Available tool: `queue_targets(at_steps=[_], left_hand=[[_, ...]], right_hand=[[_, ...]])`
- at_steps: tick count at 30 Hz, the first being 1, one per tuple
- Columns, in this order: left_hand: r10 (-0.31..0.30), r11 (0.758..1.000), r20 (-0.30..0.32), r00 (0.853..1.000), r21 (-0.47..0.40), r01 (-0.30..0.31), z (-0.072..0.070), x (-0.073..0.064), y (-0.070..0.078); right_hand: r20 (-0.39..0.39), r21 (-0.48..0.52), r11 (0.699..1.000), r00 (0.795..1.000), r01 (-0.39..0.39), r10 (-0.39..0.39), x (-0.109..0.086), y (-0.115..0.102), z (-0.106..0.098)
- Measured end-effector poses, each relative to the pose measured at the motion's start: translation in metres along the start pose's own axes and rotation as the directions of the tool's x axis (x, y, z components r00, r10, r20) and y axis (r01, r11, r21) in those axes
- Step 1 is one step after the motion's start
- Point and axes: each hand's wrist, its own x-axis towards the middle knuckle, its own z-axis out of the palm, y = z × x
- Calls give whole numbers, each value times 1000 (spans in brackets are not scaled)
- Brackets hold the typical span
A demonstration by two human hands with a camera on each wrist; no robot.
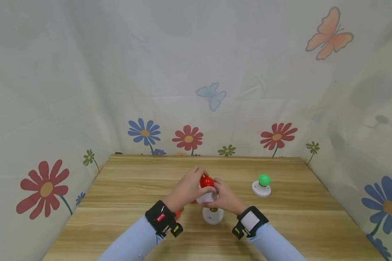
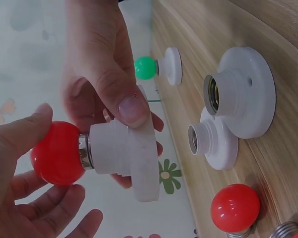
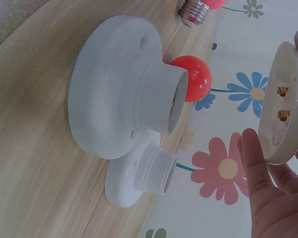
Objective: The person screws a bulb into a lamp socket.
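Note:
My left hand [image 1: 188, 186] grips a red light bulb [image 1: 207, 181] between thumb and fingers. The bulb's metal screw base sits at the mouth of a white lamp socket [image 2: 121, 151]. My right hand [image 1: 227, 197] holds that socket up above the table, thumb on its round base and fingers behind it. The left wrist view shows bulb and socket lined up end to end. In the right wrist view, two brass screws show on the underside of the held socket [image 3: 275, 134].
Below the hands, two white sockets [image 2: 256, 94] [image 2: 223, 144] without bulbs stand on the wooden table [image 1: 143, 170]. Loose red bulbs [image 2: 236, 208] lie nearby, to the left. Farther right stands a socket [image 1: 261, 190] with a green bulb [image 1: 264, 180]. A flowered curtain [image 1: 170, 72] surrounds the table.

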Motion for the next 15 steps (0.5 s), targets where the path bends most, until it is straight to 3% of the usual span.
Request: queue_targets(at_steps=[10, 15], left_hand=[[38, 998, 108, 993, -60, -32, -5, -1, 0], [26, 996, 109, 994, -91, -16, -5, -1, 0]], right_hand=[[-1, 2, 1000, 1000, 24, -24, -1, 6, 1], [1, 14, 1000, 1000, 21, -21, -2, 6, 1]])
